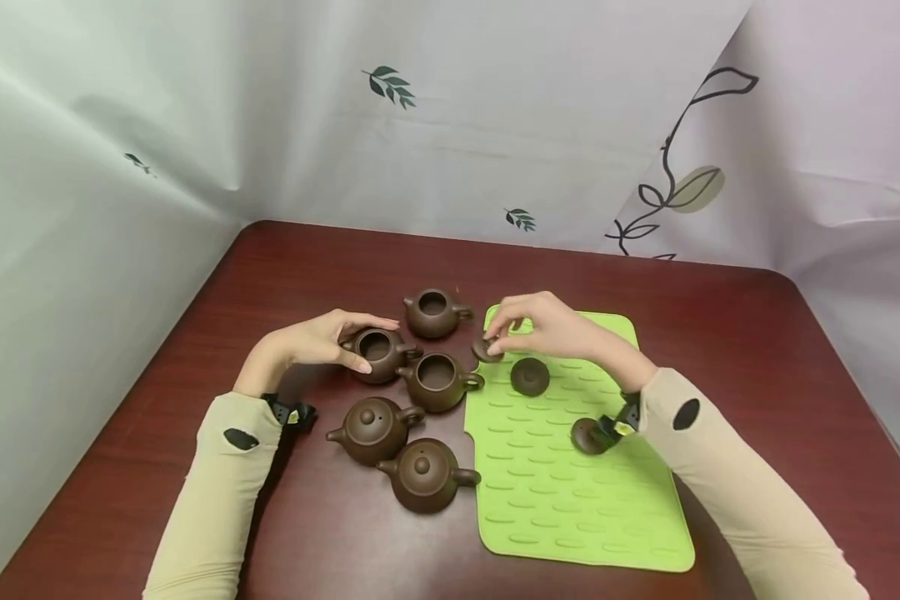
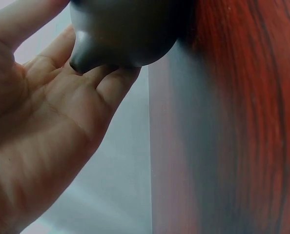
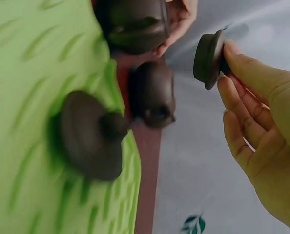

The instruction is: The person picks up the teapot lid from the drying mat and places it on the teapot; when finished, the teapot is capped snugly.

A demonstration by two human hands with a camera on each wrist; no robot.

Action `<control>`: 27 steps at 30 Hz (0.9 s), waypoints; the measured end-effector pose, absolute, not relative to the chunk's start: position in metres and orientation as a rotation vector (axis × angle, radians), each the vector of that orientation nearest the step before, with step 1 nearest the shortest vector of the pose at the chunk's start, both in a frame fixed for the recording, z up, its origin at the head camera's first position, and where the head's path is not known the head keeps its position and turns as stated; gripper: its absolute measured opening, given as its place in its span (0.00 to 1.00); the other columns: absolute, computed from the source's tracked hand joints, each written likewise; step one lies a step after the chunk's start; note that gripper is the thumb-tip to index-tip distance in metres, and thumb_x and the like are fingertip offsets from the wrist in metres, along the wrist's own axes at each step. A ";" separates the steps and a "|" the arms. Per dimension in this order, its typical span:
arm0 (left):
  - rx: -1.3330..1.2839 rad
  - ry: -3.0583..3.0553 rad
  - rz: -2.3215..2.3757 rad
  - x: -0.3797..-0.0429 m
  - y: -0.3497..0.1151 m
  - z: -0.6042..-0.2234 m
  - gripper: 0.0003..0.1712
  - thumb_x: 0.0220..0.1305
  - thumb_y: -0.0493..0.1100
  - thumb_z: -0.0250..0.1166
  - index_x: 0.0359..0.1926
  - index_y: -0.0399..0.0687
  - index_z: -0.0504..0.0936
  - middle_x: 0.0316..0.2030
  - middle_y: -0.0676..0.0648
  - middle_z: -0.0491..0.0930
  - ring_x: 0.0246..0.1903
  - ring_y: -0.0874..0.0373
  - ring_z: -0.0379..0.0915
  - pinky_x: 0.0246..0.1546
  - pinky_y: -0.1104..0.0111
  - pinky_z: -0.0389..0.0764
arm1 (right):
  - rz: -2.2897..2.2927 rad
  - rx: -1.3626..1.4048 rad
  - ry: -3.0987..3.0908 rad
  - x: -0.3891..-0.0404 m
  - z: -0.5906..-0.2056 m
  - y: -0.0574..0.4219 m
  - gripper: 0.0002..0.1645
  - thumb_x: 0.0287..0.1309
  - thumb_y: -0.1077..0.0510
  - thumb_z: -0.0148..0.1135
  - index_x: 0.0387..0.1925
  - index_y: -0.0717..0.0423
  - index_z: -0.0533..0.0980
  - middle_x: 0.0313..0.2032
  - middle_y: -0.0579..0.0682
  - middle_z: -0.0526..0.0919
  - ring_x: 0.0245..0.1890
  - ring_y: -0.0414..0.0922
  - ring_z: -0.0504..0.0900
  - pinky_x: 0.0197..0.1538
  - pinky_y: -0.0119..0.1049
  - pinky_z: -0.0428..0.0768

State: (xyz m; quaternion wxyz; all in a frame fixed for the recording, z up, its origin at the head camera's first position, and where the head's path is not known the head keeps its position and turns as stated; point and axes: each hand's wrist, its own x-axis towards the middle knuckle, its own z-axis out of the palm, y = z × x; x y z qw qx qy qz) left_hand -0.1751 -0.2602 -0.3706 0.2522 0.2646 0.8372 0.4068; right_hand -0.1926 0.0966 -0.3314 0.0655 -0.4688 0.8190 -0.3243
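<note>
My left hand grips a small dark brown teapot that has no lid, thumb at the near side and fingers round the far side. In the left wrist view its spout points toward the palm. My right hand pinches a round brown lid by its knob, held up off the green mat near its far left corner. Two more lidless teapots stand beside the held one: one behind and one in front to the right.
Two lidded teapots, one on the left and one nearer, stand at the front. Another lid lies on the mat, and a further lid sits partly behind the right wrist camera. Patterned curtains surround the dark red table.
</note>
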 end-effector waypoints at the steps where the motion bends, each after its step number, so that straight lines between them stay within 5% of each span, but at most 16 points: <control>1: 0.712 2.278 1.108 -0.175 -0.261 -0.370 0.41 0.50 0.47 0.73 0.66 0.51 0.67 0.65 0.48 0.65 0.65 0.53 0.56 0.62 0.54 0.60 | -1.003 -1.414 2.463 -0.195 -0.331 0.090 0.07 0.49 0.53 0.71 0.32 0.47 0.83 0.33 0.37 0.81 0.31 0.31 0.78 0.41 0.36 0.79; 11: 0.724 2.268 1.088 -0.175 -0.262 -0.368 0.41 0.50 0.49 0.72 0.66 0.52 0.67 0.64 0.48 0.67 0.64 0.54 0.59 0.62 0.55 0.61 | -1.130 -1.321 2.434 -0.201 -0.333 0.022 0.07 0.51 0.54 0.69 0.33 0.49 0.83 0.31 0.41 0.80 0.31 0.33 0.79 0.39 0.30 0.79; 19: 0.692 2.255 1.145 -0.176 -0.259 -0.369 0.35 0.49 0.42 0.73 0.60 0.47 0.72 0.51 0.49 0.77 0.50 0.55 0.71 0.53 0.62 0.69 | -1.123 -1.241 2.476 -0.191 -0.342 -0.022 0.07 0.54 0.53 0.67 0.35 0.48 0.83 0.33 0.41 0.81 0.31 0.34 0.79 0.37 0.27 0.77; 27: 0.718 2.269 1.139 -0.175 -0.259 -0.368 0.30 0.48 0.42 0.74 0.54 0.46 0.75 0.46 0.49 0.78 0.44 0.58 0.71 0.48 0.66 0.71 | -0.797 -1.265 2.758 -0.171 -0.346 -0.048 0.10 0.55 0.47 0.65 0.37 0.45 0.82 0.36 0.39 0.81 0.31 0.35 0.77 0.33 0.30 0.75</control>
